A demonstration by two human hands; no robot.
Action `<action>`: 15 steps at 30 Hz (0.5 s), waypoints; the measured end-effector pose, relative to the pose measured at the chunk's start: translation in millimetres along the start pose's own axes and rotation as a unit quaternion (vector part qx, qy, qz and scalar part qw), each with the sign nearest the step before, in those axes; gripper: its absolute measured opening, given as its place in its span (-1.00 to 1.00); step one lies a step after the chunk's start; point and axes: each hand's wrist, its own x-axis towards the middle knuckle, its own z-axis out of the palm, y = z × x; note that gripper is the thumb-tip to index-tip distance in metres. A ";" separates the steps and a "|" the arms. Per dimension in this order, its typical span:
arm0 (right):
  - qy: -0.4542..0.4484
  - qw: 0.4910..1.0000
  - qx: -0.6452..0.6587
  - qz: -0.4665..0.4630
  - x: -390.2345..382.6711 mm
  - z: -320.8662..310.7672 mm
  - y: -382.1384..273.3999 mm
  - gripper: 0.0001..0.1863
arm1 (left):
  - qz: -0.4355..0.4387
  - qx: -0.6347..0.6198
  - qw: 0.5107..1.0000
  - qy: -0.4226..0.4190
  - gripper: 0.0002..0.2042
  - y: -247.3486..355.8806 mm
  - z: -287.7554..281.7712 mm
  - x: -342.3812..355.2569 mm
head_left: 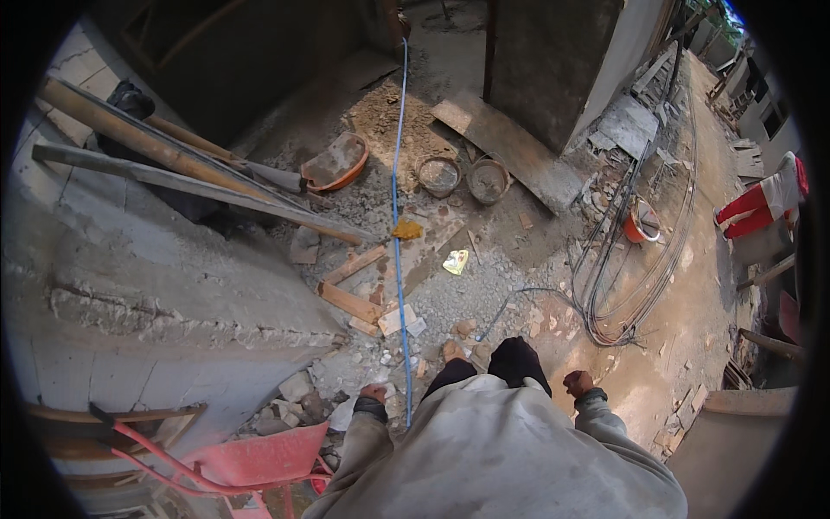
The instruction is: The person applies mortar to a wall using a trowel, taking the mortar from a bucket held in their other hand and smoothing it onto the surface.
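Note:
My left hand (pixel 373 394) hangs low beside my body, its fingers curled in with nothing seen in them. Just right of it a blue hose (pixel 399 259) runs along the ground, apart from the hand. On my other side, my right hand (pixel 578 383) is loosely closed, and no object shows in it. Both arms are in long grey sleeves. Closest to the right hand on the ground is a loose coil of black cables (pixel 609 333). Ahead of my feet lie a yellow-green packet (pixel 456 262) and a crumpled yellow piece (pixel 407 229).
Two round buckets (pixel 438 176), an orange basin (pixel 335 163) and a wide board (pixel 510 147) lie ahead. Long planks (pixel 199 192) slant in from the left. A red wheelbarrow (pixel 259 457) stands lower left. Wood offcuts (pixel 349 301) litter the gravel. Another person (pixel 765 203) is far right.

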 end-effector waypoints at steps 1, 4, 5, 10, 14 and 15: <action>0.016 0.993 0.089 0.082 -6.4 -1.2 -8.0 -0.84 | 0.051 -0.012 0.997 0.056 -0.80 30.9 -26.1 31.6; 0.017 0.984 0.131 0.121 -2.6 -5.3 -55.0 -0.86 | 0.118 -0.111 0.980 0.114 -0.82 102.3 -102.9 127.7; -0.006 0.986 0.103 0.131 6.9 -5.0 -60.9 -0.86 | 0.120 -0.150 0.976 0.104 -0.82 128.9 -122.7 158.3; -0.095 0.913 -0.316 -0.241 83.0 -18.1 -68.8 -0.74 | 0.192 -0.185 0.958 0.108 -0.82 302.8 -152.7 248.0; -0.128 0.980 -0.123 0.094 157.8 -20.9 -184.2 -0.79 | 0.171 -0.191 0.963 0.086 -0.86 335.1 -159.8 315.1; -0.133 0.978 -0.146 0.063 195.5 -26.5 -199.5 -0.79 | 0.173 -0.173 0.966 0.082 -0.86 339.8 -159.6 332.9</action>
